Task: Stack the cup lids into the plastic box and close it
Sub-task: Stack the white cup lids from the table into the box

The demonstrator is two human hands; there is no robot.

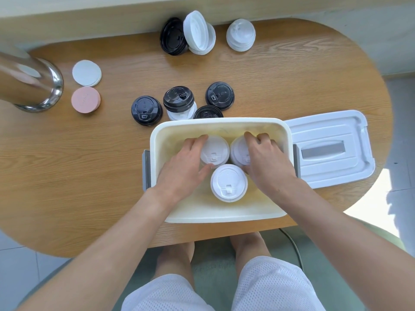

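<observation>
Both my hands in the open white plastic box [278, 129]

My left hand [182, 167] grips one white lid stack [216, 150], my right hand [267, 162] grips another [238, 150] (box cover [332, 133] lies beside).

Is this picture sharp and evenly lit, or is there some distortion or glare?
In the head view, the wide-angle lens bends the table edges into curves; the metal cylinder at the left edge is smeared and shiny; strong daylight overexposes the floor patch at right; the plastic box, both hands and the lids are fairly sharp, under soft light with weak shadows.
</observation>
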